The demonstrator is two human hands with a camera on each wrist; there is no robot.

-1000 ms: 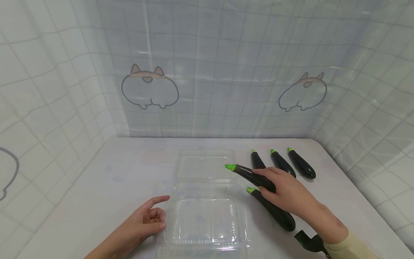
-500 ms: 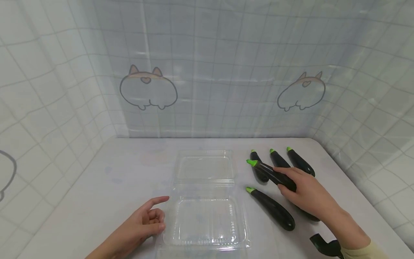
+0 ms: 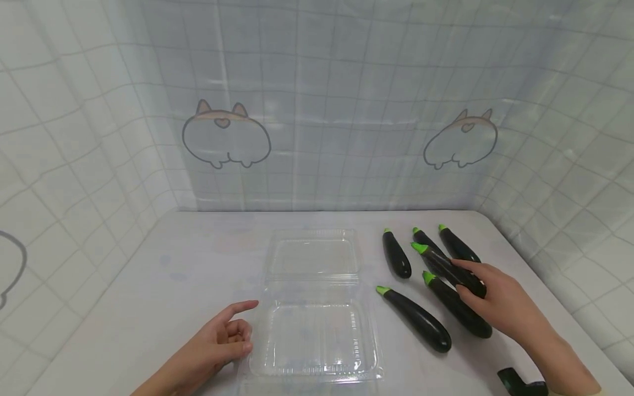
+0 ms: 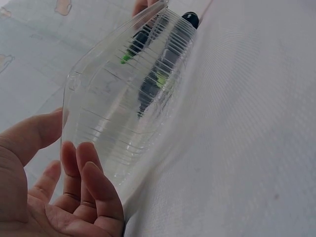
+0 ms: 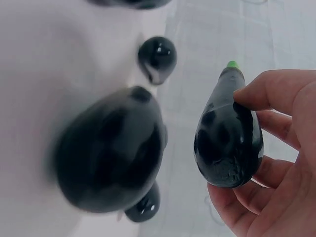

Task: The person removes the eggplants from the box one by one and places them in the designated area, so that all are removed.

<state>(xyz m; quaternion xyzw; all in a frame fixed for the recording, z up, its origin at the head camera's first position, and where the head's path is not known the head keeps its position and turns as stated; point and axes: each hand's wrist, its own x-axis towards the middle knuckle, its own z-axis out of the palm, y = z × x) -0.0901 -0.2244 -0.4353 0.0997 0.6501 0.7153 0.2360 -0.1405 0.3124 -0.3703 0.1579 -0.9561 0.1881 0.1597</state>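
My right hand (image 3: 500, 300) grips a black eggplant (image 3: 441, 264) with a green stem, between the thumb and fingers around its thick end. It is held above other eggplants; in the right wrist view the held eggplant (image 5: 227, 138) shows apart from them. Beneath and around it lie an eggplant (image 3: 460, 308) just in front and one partly covered behind. The left hand (image 3: 218, 341) rests at the left edge of a clear plastic clamshell container (image 3: 317, 379), index finger stretched out, other fingers loosely bent. In the left wrist view, its thumb touches the container's rim (image 4: 69, 84).
More eggplants lie on the white table (image 3: 148, 308): a front one (image 3: 418, 319), a back-left one (image 3: 396, 256) and a far-right one (image 3: 458, 245). The container's lid (image 3: 314, 256) lies folded back. A black bent piece (image 3: 520, 382) sits beside the right wrist. Grid-patterned sheets (image 3: 317, 165) stand around the table.
My right hand has carried the held eggplant to the right, away from the container. The eggplant beneath its path now shows fully. The left hand stays in place.
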